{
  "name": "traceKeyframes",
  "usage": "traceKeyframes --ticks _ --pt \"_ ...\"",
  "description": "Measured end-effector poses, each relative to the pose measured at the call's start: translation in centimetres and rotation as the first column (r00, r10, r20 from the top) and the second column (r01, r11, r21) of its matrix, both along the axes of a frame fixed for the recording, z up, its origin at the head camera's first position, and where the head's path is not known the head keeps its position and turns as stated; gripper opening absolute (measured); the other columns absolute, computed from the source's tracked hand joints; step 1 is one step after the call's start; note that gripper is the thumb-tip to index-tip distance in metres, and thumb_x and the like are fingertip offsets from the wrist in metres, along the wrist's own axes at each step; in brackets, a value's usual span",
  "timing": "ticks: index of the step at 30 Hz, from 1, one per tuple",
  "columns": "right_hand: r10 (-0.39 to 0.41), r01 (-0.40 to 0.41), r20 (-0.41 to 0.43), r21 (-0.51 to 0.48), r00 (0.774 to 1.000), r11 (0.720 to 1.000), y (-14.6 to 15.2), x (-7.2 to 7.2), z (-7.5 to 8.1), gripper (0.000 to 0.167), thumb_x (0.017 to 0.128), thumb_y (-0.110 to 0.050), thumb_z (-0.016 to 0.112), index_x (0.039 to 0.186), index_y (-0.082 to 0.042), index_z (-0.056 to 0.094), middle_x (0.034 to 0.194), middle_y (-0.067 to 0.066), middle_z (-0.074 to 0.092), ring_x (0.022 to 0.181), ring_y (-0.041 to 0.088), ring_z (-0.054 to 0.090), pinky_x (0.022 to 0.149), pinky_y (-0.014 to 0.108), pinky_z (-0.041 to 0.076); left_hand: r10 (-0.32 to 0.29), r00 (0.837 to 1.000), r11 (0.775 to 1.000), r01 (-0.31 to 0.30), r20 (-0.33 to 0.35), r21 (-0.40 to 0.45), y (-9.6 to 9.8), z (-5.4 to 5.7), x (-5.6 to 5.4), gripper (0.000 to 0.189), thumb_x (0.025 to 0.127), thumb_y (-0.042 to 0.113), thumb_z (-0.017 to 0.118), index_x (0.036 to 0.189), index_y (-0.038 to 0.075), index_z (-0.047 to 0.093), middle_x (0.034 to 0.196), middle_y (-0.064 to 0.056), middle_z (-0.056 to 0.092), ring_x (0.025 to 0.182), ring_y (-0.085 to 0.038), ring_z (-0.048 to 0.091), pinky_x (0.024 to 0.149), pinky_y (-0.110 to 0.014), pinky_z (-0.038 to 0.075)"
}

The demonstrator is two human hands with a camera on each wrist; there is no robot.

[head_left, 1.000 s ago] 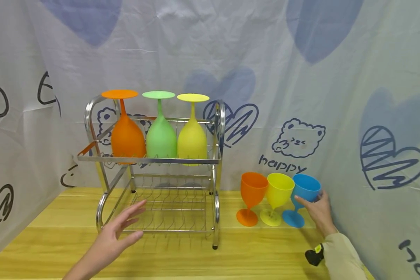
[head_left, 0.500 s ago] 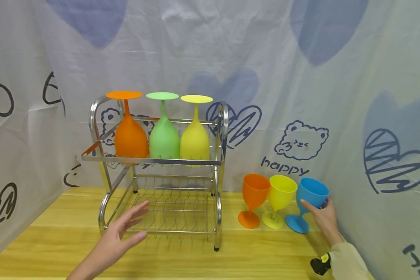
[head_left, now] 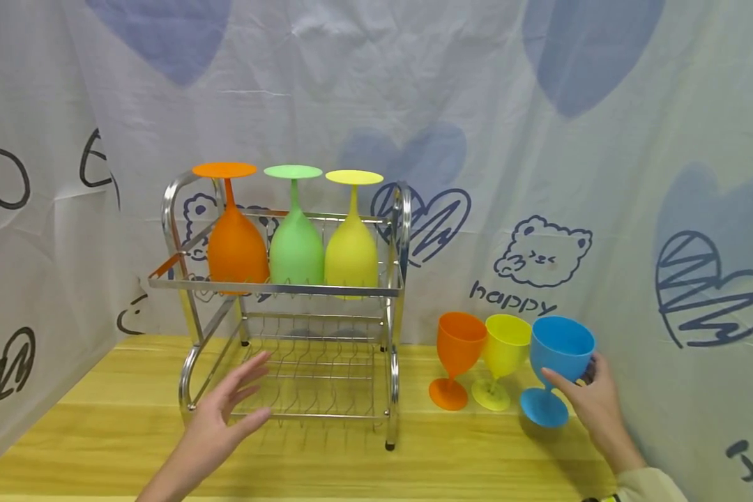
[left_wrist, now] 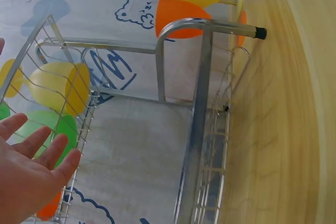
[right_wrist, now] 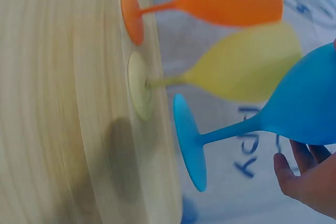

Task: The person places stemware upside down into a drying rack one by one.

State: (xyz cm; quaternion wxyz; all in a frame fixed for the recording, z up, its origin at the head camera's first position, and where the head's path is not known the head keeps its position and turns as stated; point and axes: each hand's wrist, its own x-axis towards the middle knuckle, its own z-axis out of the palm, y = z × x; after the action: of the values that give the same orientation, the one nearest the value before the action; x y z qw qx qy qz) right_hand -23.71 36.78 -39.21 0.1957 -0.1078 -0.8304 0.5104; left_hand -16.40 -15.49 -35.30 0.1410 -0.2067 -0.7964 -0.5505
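My right hand [head_left: 592,408] grips the bowl of a blue goblet [head_left: 558,352], thumb in front and the other fingers behind. In the right wrist view the blue goblet's foot [right_wrist: 190,142] is raised off the tabletop, its bowl tilted a little. Just left of it, an orange goblet [head_left: 459,345] and a yellow goblet [head_left: 500,355] stand upright side by side. My left hand [head_left: 216,425] hovers before a two-tier metal dish rack [head_left: 276,286], fingers spread and holding nothing. In the left wrist view, that hand's fingers [left_wrist: 39,145] overlap the upper tier.
On the rack's upper tier, an orange [head_left: 237,251], a green [head_left: 296,251] and a yellow goblet [head_left: 351,254] rest upside down. The lower tier [head_left: 307,376] is bare wire. Patterned cloth [head_left: 439,84] encloses the wooden table [head_left: 452,460] at the back and sides.
My right hand has lifted the blue goblet and brought it slightly right and toward me, away from the yellow one. The left hand has barely moved; the head view has shifted slightly.
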Motion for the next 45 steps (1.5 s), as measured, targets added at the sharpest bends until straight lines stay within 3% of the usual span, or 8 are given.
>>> traceKeyframes --ticks 2,4,10,19,26,34,41,45 --pt "0.048 -0.048 -0.010 0.008 0.999 0.999 -2.1 1.7 1.8 0.098 0.086 -0.030 0.075 0.152 0.002 0.009 0.148 0.032 0.024 0.133 0.049 0.026 0.107 0.066 0.024 -0.005 1.000 1.000 0.005 -0.013 0.007 0.4 0.1 -0.1 0.065 0.089 0.009 0.067 0.147 0.011 0.038 0.143 -0.017 0.045 0.123 -0.039 0.046 0.096 -0.050 0.047" --pt "0.075 -0.075 -0.015 0.024 0.997 0.997 -3.6 2.5 2.4 0.097 0.086 -0.028 0.074 0.152 0.002 0.009 0.148 0.031 0.024 0.133 0.049 0.026 0.106 0.066 0.025 -0.012 1.000 1.000 0.012 -0.027 0.009 0.9 0.2 -0.2 0.066 0.088 0.009 0.068 0.147 0.011 0.039 0.142 -0.017 0.045 0.124 -0.040 0.046 0.095 -0.056 0.045" --pt "0.168 -0.167 -0.028 0.042 0.985 0.985 -6.5 3.1 1.9 0.094 0.084 -0.023 0.077 0.150 0.002 0.015 0.145 0.028 0.029 0.130 0.046 0.031 0.106 0.064 0.028 -0.031 0.999 0.999 0.032 -0.028 0.023 2.4 0.2 -0.4 0.067 0.086 0.011 0.070 0.146 0.014 0.040 0.143 -0.011 0.046 0.125 -0.034 0.047 0.099 -0.052 0.043" --pt "0.210 -0.224 0.123 0.114 0.970 0.968 -10.1 4.4 1.6 0.094 0.080 -0.032 0.080 0.147 0.000 0.023 0.144 0.026 0.035 0.126 0.045 0.037 0.104 0.063 0.032 -0.096 0.995 0.993 0.093 0.034 0.078 5.0 -0.3 -0.8 0.070 0.084 0.013 0.073 0.146 0.014 0.040 0.142 -0.013 0.046 0.126 -0.038 0.044 0.101 -0.060 0.037" --pt "0.249 -0.263 0.100 0.181 0.963 0.948 -11.7 5.3 2.1 0.093 0.075 -0.033 0.085 0.145 -0.001 0.032 0.140 0.022 0.042 0.123 0.042 0.043 0.099 0.061 0.039 -0.114 0.990 0.990 0.106 0.078 0.098 7.4 -1.0 -1.0 0.076 0.081 0.015 0.077 0.147 0.015 0.040 0.142 -0.012 0.047 0.125 -0.037 0.045 0.102 -0.059 0.037" --pt "0.307 -0.304 0.047 0.346 0.951 0.888 -13.7 6.1 2.7 0.089 0.067 -0.030 0.090 0.141 -0.008 0.045 0.129 0.016 0.050 0.115 0.037 0.048 0.093 0.064 0.043 -0.141 0.988 0.987 0.136 0.059 0.088 9.8 -1.3 -1.2 0.081 0.077 0.021 0.082 0.146 0.018 0.042 0.142 -0.005 0.047 0.127 -0.029 0.045 0.105 -0.052 0.037" --pt "0.353 -0.324 0.025 0.459 0.935 0.827 -15.1 6.7 2.8 0.088 0.063 -0.031 0.092 0.138 -0.011 0.051 0.124 0.014 0.053 0.111 0.036 0.051 0.089 0.062 0.047 -0.241 0.968 0.970 0.240 0.065 0.030 11.6 -1.6 -1.6 0.086 0.075 0.027 0.083 0.148 0.020 0.038 0.151 -0.002 0.036 0.133 -0.029 0.038 0.106 -0.053 0.034" --pt "0.400 -0.323 -0.021 0.551 0.916 0.769 -15.6 7.0 2.7 0.087 0.061 -0.032 0.093 0.136 -0.013 0.053 0.122 0.010 0.055 0.108 0.033 0.053 0.088 0.059 0.049 -0.291 0.956 0.957 0.291 0.035 -0.003 12.4 -1.8 -1.9 0.089 0.074 0.027 0.084 0.149 0.019 0.037 0.152 -0.007 0.035 0.133 -0.031 0.037 0.105 -0.055 0.035"
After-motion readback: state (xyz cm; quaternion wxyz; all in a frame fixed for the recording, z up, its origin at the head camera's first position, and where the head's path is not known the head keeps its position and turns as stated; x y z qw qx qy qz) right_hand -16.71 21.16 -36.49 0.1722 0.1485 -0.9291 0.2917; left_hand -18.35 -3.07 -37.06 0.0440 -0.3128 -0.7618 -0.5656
